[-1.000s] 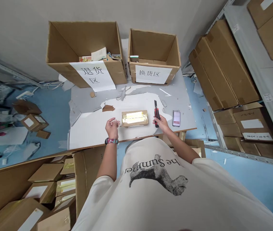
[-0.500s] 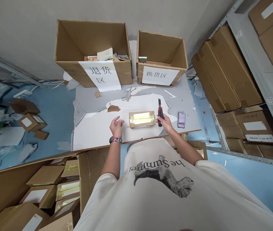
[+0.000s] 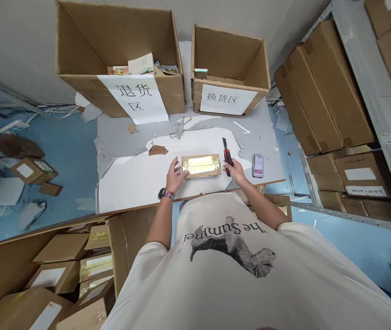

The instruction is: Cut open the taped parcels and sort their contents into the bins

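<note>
Left hand (image 3: 174, 175) is recorded with its grip wide, fingers against the left end of the taped cardboard parcel (image 3: 201, 166), which we find lying flat on a white board sheet (image 3: 130, 185) atop the tabletop (image 3: 262, 140). Right hand (image 3: 236, 171), just beside the parcel, has its grip closed narrow around a red-and-black utility knife (image 3: 227, 158), tip pointing away from the body. Further right we note a phone (image 3: 258, 166), screen blurred, lying on the tabletop.
</note>
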Demonstrator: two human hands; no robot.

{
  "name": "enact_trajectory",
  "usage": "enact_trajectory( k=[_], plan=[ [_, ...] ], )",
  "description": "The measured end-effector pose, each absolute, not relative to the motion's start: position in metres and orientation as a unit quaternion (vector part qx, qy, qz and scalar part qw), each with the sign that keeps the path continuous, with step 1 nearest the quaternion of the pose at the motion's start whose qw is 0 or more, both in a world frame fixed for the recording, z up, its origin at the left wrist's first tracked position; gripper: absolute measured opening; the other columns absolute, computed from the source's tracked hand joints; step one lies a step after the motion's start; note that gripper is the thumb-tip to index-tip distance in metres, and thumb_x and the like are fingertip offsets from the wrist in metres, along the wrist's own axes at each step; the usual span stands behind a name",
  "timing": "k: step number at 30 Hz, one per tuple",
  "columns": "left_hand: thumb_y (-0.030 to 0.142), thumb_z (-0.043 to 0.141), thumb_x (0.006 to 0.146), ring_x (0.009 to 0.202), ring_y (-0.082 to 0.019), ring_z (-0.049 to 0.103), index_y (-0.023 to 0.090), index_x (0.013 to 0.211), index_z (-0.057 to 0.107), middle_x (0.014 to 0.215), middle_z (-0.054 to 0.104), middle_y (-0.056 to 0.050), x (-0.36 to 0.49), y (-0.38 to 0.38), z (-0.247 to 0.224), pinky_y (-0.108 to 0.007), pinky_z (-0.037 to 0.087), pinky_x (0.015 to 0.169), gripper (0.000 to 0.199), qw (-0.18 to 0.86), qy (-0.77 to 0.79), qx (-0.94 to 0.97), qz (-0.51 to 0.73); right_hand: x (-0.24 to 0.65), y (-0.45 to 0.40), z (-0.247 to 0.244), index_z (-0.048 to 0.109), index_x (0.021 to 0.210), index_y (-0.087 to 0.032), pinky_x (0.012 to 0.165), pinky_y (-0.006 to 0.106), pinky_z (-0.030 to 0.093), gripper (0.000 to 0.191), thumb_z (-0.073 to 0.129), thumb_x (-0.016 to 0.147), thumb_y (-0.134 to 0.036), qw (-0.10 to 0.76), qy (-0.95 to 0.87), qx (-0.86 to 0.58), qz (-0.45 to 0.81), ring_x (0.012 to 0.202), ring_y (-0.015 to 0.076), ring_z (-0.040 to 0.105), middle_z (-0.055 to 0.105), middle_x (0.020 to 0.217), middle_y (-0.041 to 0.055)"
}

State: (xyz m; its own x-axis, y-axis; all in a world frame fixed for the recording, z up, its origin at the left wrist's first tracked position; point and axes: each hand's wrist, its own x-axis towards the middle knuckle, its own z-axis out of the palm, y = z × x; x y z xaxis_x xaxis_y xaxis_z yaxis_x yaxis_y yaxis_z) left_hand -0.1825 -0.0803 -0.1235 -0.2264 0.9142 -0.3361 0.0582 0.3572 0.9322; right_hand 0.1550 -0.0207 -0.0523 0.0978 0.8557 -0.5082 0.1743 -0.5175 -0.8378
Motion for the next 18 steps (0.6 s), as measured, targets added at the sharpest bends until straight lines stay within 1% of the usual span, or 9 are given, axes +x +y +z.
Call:
enact_trajectory(
  k=[1,3,5,7,10,12,14,16,18],
  plan=[
    [0.041,0.096,0.087,0.151,-0.04,0.068,0.034,0.183,0.05,0.182,0.055,-0.019,-0.182,-0.08,-0.126,-0.054,0.063,0.118,0.107,0.504,0.651,0.397,0.406,0.154,-0.019,-0.054,0.071,0.109,-0.024,0.066,0.027,0.056,0.037,0.084,0.086,-0.051,0.297,-0.383,-0.678,0.552,0.08,0.0187,0.078,0.078,0.096,0.0015],
    [0.044,0.094,0.088,0.154,-0.041,0.067,0.036,0.188,0.042,0.183,0.055,-0.017,-0.181,-0.08,-0.129,-0.057,0.061,0.121,0.112,0.506,0.646,0.435,0.371,0.15,-0.015,-0.057,0.068,0.105,-0.025,0.062,0.025,0.054,0.034,0.082,0.087,-0.049,0.271,-0.383,-0.687,0.555,0.077,0.0175,0.076,0.077,0.095,0.0007],
    [0.045,0.092,0.09,0.153,-0.041,0.069,0.036,0.19,0.038,0.181,0.059,-0.016,-0.18,-0.08,-0.131,-0.057,0.061,0.122,0.115,0.501,0.647,0.452,0.355,0.146,-0.011,-0.061,0.065,0.104,-0.026,0.061,0.024,0.054,0.029,0.078,0.089,-0.046,0.247,-0.39,-0.692,0.555,0.074,0.0165,0.074,0.075,0.093,-0.0009],
    [0.046,0.09,0.091,0.152,-0.04,0.07,0.036,0.191,0.035,0.181,0.06,-0.014,-0.179,-0.078,-0.13,-0.055,0.062,0.122,0.115,0.485,0.652,0.468,0.348,0.141,-0.009,-0.065,0.065,0.106,-0.026,0.062,0.023,0.054,0.024,0.072,0.09,-0.043,0.232,-0.408,-0.69,0.552,0.073,0.0155,0.073,0.073,0.091,-0.0027],
    [0.045,0.087,0.092,0.145,-0.037,0.074,0.037,0.191,0.037,0.183,0.059,-0.009,-0.178,-0.073,-0.126,-0.051,0.063,0.119,0.112,0.449,0.661,0.498,0.336,0.139,-0.005,-0.069,0.065,0.109,-0.027,0.064,0.023,0.054,0.024,0.066,0.09,-0.042,0.222,-0.438,-0.681,0.543,0.076,0.0153,0.073,0.073,0.092,-0.0038],
    [0.043,0.086,0.093,0.143,-0.037,0.075,0.036,0.191,0.039,0.183,0.059,-0.008,-0.177,-0.07,-0.123,-0.05,0.063,0.118,0.109,0.433,0.666,0.511,0.328,0.139,-0.003,-0.07,0.065,0.11,-0.028,0.065,0.023,0.055,0.025,0.063,0.09,-0.043,0.221,-0.454,-0.675,0.538,0.078,0.0157,0.073,0.074,0.093,-0.0036],
    [0.042,0.084,0.095,0.149,-0.038,0.072,0.034,0.19,0.042,0.185,0.058,-0.007,-0.176,-0.067,-0.123,-0.05,0.062,0.119,0.104,0.42,0.665,0.52,0.333,0.141,-0.001,-0.071,0.064,0.109,-0.027,0.068,0.024,0.056,0.025,0.062,0.09,-0.043,0.224,-0.463,-0.669,0.536,0.079,0.016,0.074,0.075,0.095,-0.0028],
    [0.042,0.084,0.095,0.16,-0.04,0.065,0.033,0.188,0.047,0.186,0.056,-0.007,-0.174,-0.066,-0.124,-0.052,0.059,0.126,0.1,0.405,0.66,0.527,0.349,0.142,0.0,-0.071,0.064,0.109,-0.027,0.071,0.026,0.057,0.024,0.061,0.09,-0.042,0.225,-0.467,-0.668,0.534,0.08,0.0166,0.075,0.076,0.097,-0.0017],
    [0.041,0.084,0.096,0.166,-0.04,0.058,0.033,0.187,0.049,0.187,0.055,-0.006,-0.173,-0.066,-0.127,-0.054,0.054,0.132,0.098,0.399,0.657,0.526,0.365,0.144,0.001,-0.07,0.065,0.109,-0.026,0.074,0.028,0.059,0.024,0.061,0.09,-0.041,0.221,-0.474,-0.67,0.527,0.082,0.0181,0.077,0.078,0.099,-0.0006]
  ],
)
